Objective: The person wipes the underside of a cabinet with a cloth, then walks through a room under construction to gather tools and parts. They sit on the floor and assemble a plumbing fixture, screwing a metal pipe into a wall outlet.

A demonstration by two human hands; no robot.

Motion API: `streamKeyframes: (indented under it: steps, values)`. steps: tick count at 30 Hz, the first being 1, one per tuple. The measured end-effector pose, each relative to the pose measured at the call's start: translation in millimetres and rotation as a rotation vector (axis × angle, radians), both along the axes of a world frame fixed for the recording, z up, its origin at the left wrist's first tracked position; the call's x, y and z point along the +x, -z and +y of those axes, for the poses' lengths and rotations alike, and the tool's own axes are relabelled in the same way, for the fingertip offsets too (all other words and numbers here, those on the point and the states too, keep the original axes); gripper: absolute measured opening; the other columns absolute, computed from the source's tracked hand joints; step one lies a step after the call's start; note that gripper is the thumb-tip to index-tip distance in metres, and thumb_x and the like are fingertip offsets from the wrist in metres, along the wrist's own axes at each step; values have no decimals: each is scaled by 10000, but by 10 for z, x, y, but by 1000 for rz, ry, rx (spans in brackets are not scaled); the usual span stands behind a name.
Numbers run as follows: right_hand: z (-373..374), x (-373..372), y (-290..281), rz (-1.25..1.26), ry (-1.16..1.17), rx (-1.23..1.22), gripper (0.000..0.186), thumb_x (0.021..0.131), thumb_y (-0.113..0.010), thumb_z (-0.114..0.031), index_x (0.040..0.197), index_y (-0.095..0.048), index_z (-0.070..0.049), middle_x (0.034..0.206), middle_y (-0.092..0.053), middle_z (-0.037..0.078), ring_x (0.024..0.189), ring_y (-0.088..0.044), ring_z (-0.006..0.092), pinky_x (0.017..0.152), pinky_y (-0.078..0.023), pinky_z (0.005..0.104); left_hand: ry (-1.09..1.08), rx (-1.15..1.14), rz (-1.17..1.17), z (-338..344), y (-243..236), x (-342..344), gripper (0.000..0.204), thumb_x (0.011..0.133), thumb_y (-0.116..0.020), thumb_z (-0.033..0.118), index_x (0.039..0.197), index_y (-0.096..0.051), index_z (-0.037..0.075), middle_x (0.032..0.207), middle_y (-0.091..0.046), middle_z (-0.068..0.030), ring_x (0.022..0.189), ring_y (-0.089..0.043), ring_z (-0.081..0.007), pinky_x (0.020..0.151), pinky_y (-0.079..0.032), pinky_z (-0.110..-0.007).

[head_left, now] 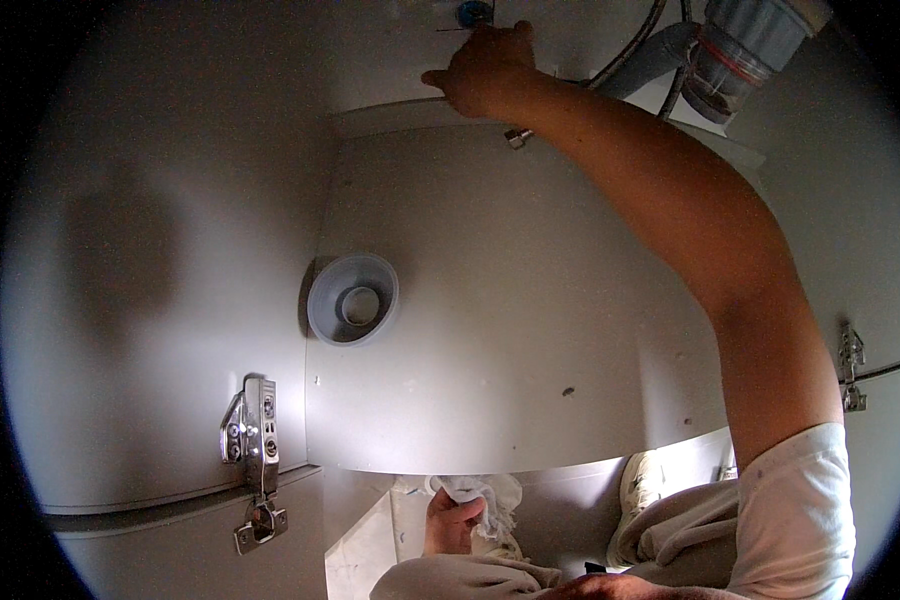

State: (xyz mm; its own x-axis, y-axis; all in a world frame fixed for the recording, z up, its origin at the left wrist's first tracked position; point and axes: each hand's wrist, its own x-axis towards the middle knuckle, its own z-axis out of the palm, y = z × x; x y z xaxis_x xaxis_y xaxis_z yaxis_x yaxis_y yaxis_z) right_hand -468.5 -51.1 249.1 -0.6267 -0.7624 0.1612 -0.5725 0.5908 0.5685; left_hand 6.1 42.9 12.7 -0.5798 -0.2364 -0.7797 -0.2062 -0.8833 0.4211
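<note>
My right arm reaches across to the back wall of a cabinet. At its end my right hand point(485, 72) is in shadow, thumb out to the left. Its other fingers are bent toward the wall with their tips hidden, so I cannot tell whether they grip anything. Just above them is a small round blue thing point(474, 13), cut by the top edge, with a thin dark line beside it. Low in the view, in front of the cabinet floor's edge, my left hand point(453, 522) is closed on a crumpled white cloth point(490, 497).
A grey round plastic cup-like part point(378, 270) lies on the cabinet floor point(510, 320) by the left wall. A drain trap point(745, 55), grey pipe point(650, 62) and a loose hose's metal nut point(517, 138) are at the upper right. Metal hinges point(261, 440) stick out at the left.
</note>
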Motion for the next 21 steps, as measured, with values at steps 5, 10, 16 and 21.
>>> streamKeyframes:
  steps: [5, 10, 16, 21]
  values:
    - [-35, 39, -20, 57, 57, 79, 463, 1030, -444, -382, 1476, -404, -499, 1180, -654, 57, 1127, -558, 273, 913, -359, 499, -14, 7, 16, 11, -24, -13, 467, 788, -664, -104, 1224, -613, 55, 1077, -688, -62, 994, -670, -229, 878, -547, -369]
    - [-12, 105, -53, 72, 33, 86, 477, 1024, -464, -342, 1477, -413, -483, 1215, -655, 58, 1135, -570, 273, 916, -349, 498, -24, -6, 29, 13, -49, -2, 465, 785, -672, -86, 1226, -607, 50, 1079, -683, -57, 992, -666, -230, 859, -545, -364]
    - [152, 148, -119, 95, 128, 202, 478, 1015, -508, -294, 1466, -453, -440, 1203, -666, 81, 1135, -598, 280, 959, -348, 552, 48, 14, 36, 38, -89, -63, 446, 797, -675, -65, 1228, -594, 21, 1093, -681, -102, 1001, -672, -249, 869, -558, -378]
    - [626, 947, -242, 28, -47, -85, 493, 1005, -538, -297, 1450, -485, -93, 1138, -672, 171, 1042, -650, 333, 972, -438, 524, 22, -29, 64, 21, -72, -30, 404, 818, -684, -62, 1207, -593, -3, 1113, -678, -103, 1004, -664, -251, 847, -548, -376]
